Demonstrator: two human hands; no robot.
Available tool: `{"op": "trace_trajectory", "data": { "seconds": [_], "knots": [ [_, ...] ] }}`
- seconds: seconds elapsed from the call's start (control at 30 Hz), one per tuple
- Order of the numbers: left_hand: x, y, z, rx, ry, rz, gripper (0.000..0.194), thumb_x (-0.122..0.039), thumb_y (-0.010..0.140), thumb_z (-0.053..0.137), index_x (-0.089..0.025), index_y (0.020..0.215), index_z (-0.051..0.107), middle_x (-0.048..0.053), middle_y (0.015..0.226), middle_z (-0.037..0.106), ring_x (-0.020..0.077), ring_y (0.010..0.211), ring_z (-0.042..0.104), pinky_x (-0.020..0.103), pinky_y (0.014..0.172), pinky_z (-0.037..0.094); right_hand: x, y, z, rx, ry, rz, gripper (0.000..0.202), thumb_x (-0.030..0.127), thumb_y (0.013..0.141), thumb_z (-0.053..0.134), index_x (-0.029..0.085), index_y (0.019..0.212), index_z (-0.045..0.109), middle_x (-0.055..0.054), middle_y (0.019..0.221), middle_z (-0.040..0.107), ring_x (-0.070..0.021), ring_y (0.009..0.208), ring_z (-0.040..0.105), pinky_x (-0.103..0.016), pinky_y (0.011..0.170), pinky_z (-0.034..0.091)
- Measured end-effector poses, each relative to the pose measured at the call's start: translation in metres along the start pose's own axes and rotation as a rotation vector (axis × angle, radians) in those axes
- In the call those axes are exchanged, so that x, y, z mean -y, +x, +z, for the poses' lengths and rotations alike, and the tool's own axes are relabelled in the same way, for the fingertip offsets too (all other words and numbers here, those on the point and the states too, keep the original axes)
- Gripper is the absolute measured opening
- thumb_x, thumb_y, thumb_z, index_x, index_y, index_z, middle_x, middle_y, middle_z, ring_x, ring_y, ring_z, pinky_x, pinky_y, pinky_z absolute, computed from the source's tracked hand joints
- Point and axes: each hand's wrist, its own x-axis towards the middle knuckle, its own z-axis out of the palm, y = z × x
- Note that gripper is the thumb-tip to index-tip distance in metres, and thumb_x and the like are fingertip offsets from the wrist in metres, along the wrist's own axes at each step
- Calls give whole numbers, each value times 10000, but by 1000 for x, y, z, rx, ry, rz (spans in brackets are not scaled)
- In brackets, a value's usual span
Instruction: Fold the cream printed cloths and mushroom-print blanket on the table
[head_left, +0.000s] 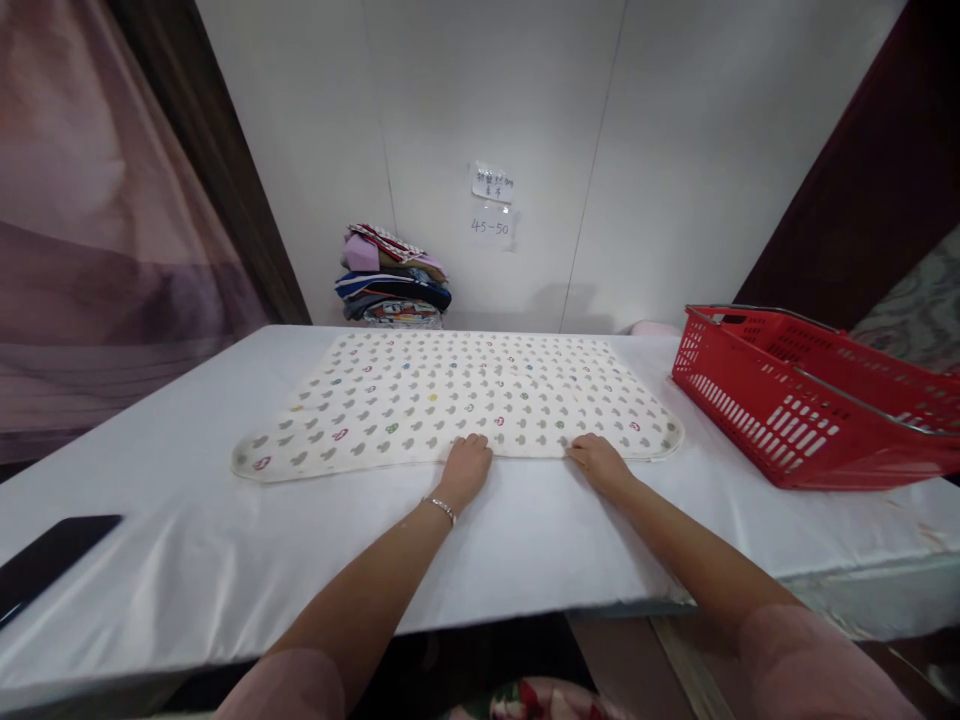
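A white cloth (450, 400) printed with small grey and coloured motifs lies flat on the white-covered table (315, 560), its long near edge toward me. My left hand (469, 466), with a bracelet at the wrist, has its curled fingers on that near edge around the middle. Further right, my right hand (596, 460) pinches the same edge between thumb and fingers. The cloth's rounded corners reach out past both hands.
A red plastic basket (787, 410) stands at the table's right side. Folded fabrics (394, 280) are stacked at the back left against the wall (675, 150). A dark flat device (52, 560) rests at the left edge. Paper notes (492, 205) hang on the wall.
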Motion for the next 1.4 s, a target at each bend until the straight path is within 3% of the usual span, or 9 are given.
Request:
{"op": "trace_trajectory", "data": {
  "seconds": [0.27, 0.43, 0.67, 0.8, 0.93, 1.13, 1.4],
  "knots": [
    [8, -4, -12, 50, 57, 103, 271, -44, 843, 368, -128, 840, 626, 95, 913, 587, 214, 869, 511, 338, 718, 364, 0, -4, -7, 138, -49, -4, 319, 197, 911, 353, 218, 1087, 618, -75, 1072, 597, -208, 961, 504, -340, 856, 350],
    [8, 1, -14, 85, 112, 152, 292, 33, 780, 371, -110, 804, 624, 120, 885, 592, 222, 843, 526, 343, 712, 365, 1, -1, -13, 190, -157, -58, 343, 144, 881, 367, 200, 1152, 569, -92, 1088, 578, -208, 950, 496, -321, 824, 357],
    [1, 7, -17, 46, 109, 151, 240, 44, 778, 404, -96, 803, 597, 125, 833, 585, 210, 791, 549, 329, 709, 362, 3, 7, -16, 147, -166, -12, 229, 167, 877, 421, 204, 989, 617, -73, 932, 596, -184, 834, 522, -279, 744, 379],
    [13, -6, -15, 35, 81, 194, 259, 20, 802, 364, -128, 836, 574, 92, 849, 583, 196, 767, 535, 324, 695, 374, 5, -12, -16, 71, -54, 30, 234, 220, 894, 406, 223, 947, 634, -59, 895, 610, -190, 841, 531, -284, 750, 395],
    [18, -23, -11, 4, 34, 199, 262, 8, 808, 349, -146, 849, 557, 77, 896, 578, 196, 825, 517, 337, 744, 377, 8, -34, -13, 52, 10, 6, 297, 208, 900, 361, 225, 1028, 629, -69, 952, 615, -203, 885, 531, -303, 783, 401],
    [-5, -21, -11, -32, -62, 187, 162, -82, 828, 408, -174, 860, 538, 60, 940, 564, 188, 849, 497, 327, 748, 369, 11, -30, -15, 75, 32, 30, 339, 150, 862, 352, 218, 1007, 651, -79, 948, 612, -217, 893, 544, -312, 763, 422],
    [-27, 3, -2, 11, -24, 210, 268, 9, 790, 380, -155, 937, 533, 83, 942, 572, 210, 865, 509, 349, 751, 373, -4, -24, -30, 48, 328, 133, 290, 202, 838, 387, 246, 1006, 620, -45, 980, 628, -200, 914, 579, -327, 809, 447]
  ]
}}
